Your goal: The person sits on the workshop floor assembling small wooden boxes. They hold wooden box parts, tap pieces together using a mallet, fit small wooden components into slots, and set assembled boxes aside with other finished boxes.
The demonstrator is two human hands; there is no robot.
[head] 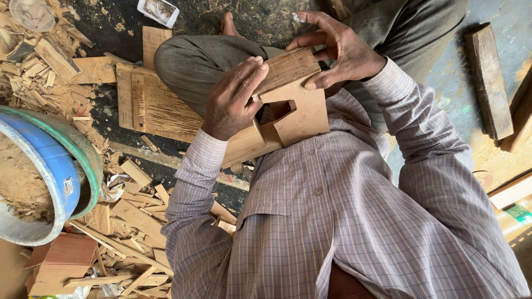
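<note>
I sit cross-legged and hold a small wooden assembly (pixel 296 119) against my chest and lap. It is made of pale plywood panels and has a square cut-out near its middle. My left hand (pixel 233 99) grips its left side, with the thumb pressed on a ridged wooden slat (pixel 285 67) lying across the top. My right hand (pixel 338 52) holds the right end of that slat, fingers curled over its edge. Both sleeves are checked shirt cloth.
A blue tub (pixel 52 171) nested in a green one (pixel 88 160) holds sawdust at the left. Wood offcuts (pixel 133 221) litter the floor below it. A plywood board (pixel 147 102) lies under my knee. A thick plank (pixel 490 77) lies at the right, a white tray (pixel 158 11) at the top.
</note>
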